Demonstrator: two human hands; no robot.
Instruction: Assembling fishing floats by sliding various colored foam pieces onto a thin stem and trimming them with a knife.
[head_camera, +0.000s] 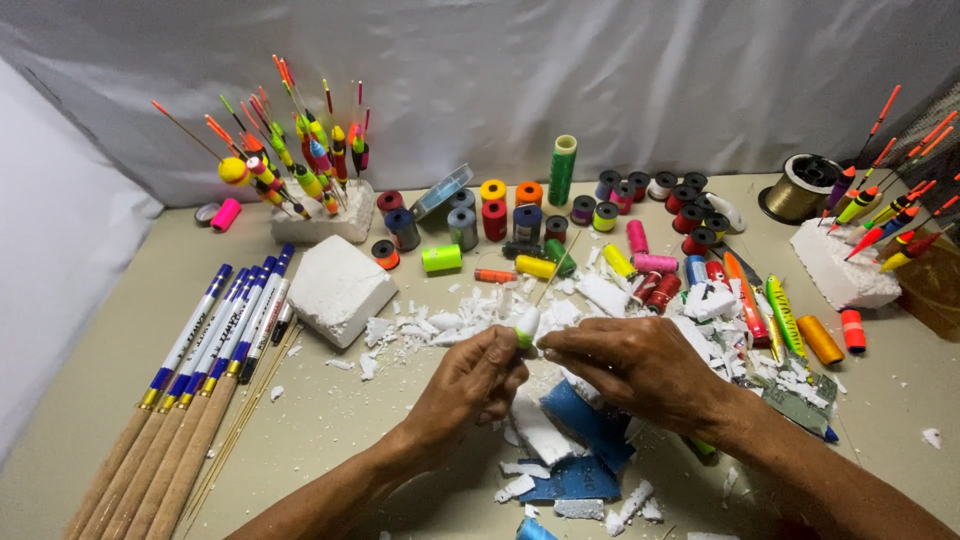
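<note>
Presently a small white-and-green foam float body (526, 327) is pinched between left hand (478, 385) and right hand (630, 370), above the worktop's (320, 420) near-middle, among foam scraps (450, 322). Shaping judged underway; next, a steady grip with fine finger pressure is called for.

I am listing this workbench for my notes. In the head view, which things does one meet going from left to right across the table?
Bundle of rods with cork handles → white foam block → left hand → right hand → orange tube → foam block with floats.
</note>
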